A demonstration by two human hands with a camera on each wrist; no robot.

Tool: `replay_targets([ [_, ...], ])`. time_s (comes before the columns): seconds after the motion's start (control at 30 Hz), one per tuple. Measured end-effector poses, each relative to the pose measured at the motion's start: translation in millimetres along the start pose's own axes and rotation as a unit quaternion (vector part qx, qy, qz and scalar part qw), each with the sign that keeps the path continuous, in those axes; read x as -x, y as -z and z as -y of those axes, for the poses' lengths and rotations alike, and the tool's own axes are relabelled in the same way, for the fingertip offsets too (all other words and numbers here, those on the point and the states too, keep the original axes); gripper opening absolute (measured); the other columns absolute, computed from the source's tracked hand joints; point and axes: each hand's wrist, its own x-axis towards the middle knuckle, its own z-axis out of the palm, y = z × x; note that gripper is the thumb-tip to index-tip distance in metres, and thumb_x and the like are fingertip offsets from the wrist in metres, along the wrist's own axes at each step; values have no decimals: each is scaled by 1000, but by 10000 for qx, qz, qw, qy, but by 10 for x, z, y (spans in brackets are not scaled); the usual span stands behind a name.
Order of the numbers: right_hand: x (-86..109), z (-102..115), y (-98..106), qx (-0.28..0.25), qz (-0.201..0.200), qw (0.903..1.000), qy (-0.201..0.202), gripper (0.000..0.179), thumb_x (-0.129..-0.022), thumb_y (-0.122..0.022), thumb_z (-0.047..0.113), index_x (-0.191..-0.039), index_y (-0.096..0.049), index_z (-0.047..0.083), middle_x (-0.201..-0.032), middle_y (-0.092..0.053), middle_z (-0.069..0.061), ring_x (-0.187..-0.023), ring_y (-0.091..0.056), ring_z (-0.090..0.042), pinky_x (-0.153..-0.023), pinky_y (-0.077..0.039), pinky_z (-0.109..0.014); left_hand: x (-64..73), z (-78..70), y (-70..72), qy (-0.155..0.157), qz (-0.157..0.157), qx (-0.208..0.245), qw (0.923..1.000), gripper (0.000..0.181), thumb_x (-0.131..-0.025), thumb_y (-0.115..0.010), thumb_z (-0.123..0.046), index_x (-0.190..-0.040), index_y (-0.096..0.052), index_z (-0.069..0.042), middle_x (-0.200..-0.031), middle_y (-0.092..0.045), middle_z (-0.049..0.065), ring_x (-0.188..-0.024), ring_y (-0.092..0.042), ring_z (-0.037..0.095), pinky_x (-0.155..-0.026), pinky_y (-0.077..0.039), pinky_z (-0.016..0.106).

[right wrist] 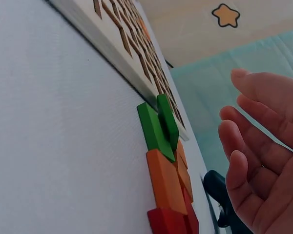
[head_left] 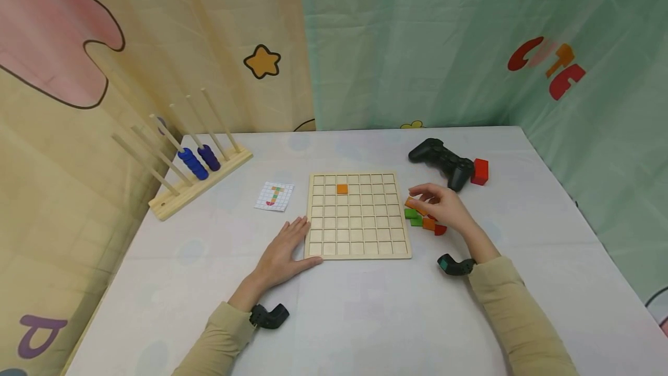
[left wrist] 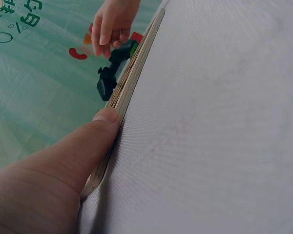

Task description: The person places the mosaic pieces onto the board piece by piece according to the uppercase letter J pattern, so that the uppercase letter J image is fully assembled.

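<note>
A wooden grid board (head_left: 358, 259) lies mid-table with one orange tile (head_left: 341, 189) in a square near its top. At the board's lower left corner rests my left hand (head_left: 282, 254), its thumb (left wrist: 88, 141) touching the edge and its fingers spread along the left side. My right hand (head_left: 442, 205) hovers over the loose pieces right of the board, fingers loosely bent with nothing between them in the right wrist view. Those pieces include green tiles (right wrist: 154, 129), orange tiles (right wrist: 167, 178) and red pieces (right wrist: 167, 222); the hand partly hides them in the head view.
Left of the board lies a pattern card (head_left: 274, 196) showing a J-like figure. A wooden peg rack (head_left: 203, 187) with blue and purple beads stands at the back left. Behind my right hand are a black game controller (head_left: 442, 161) and a red block (head_left: 480, 172).
</note>
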Motion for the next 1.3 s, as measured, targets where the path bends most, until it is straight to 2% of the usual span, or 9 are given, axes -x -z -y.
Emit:
replay_targets([
  [0.1,9,-58,-5,-65,74,9999,30,36,-86,-70,32,-114,-66,10,-96,-62,-8,-83,-54,-24,-58,-51,-24,0,-6,5,-34,-21,3,10000,88,-83,-62,-56,-142,-35,4,-150,-28,15,-141,-20,23,-117,-10,35],
  [0.4,-19,-251,-31,-183,312,9993,59,41,-82,-73,36,-114,-66,11,-106,-65,-5,-83,-52,-23,-63,-48,-23,-13,-4,12,-58,-12,-68,10000,88,-83,-62,-55,-142,-35,5,-150,-29,15,-140,-21,24,-117,-10,35],
  [0.53,-16,-309,-39,-189,311,9993,81,42,-80,-75,34,-114,-66,10,-104,-65,-6,-80,-52,-23,-59,-46,-22,-10,-7,7,-54,-4,-76,10000,88,-83,-62,-55,-142,-35,5,-150,-28,15,-140,-20,24,-117,-10,35],
  [0.8,-9,-352,-47,-171,337,9993,7,43,-79,-77,33,-114,-66,10,-89,-62,-5,-74,-51,-22,-54,-43,-22,-6,-17,4,-32,27,-99,9999,88,-83,-61,-56,-142,-34,4,-150,-27,15,-140,-20,25,-117,-10,36],
  [1.3,-4,-365,-55,-265,409,9988,13,39,-78,-78,28,-110,-69,7,-91,-64,-4,-72,-50,-19,-56,-43,-21,2,-18,11,-47,46,-124,9999,89,-84,-60,-56,-142,-33,4,-150,-28,15,-140,-20,25,-117,-10,36],
])
